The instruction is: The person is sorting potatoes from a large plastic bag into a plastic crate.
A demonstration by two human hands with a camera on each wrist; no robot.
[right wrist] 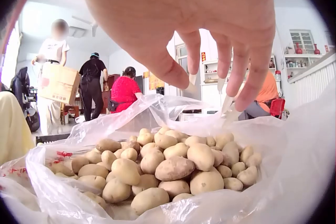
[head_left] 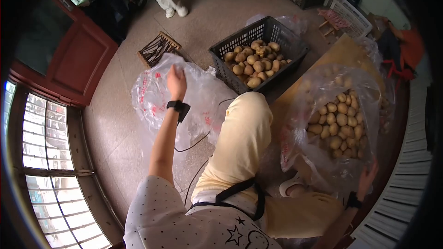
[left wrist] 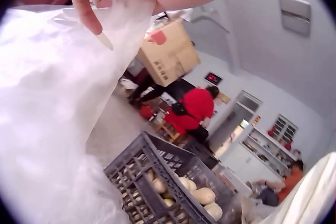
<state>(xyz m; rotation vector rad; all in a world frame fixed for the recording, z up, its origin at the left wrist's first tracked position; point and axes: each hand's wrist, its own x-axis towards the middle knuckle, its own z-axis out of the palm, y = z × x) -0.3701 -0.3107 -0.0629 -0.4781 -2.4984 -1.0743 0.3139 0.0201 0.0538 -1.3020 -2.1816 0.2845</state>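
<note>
My left hand is raised over a large clear plastic bag with red print, spread on the floor to the left. In the left wrist view, bent fingers and the thumb pinch the edge of this bag. On the right side, my right hand is at the near edge of another clear bag, full of potatoes. From the right wrist, loosely bent fingers hang above the heaped potatoes, near the bag's far rim, gripping nothing.
A black plastic crate with potatoes stands ahead, beyond my knee. Left of it lies a small woven-top stool. A dark cord crosses the floor. Farther back, a person carries a cardboard box; other people are around the room.
</note>
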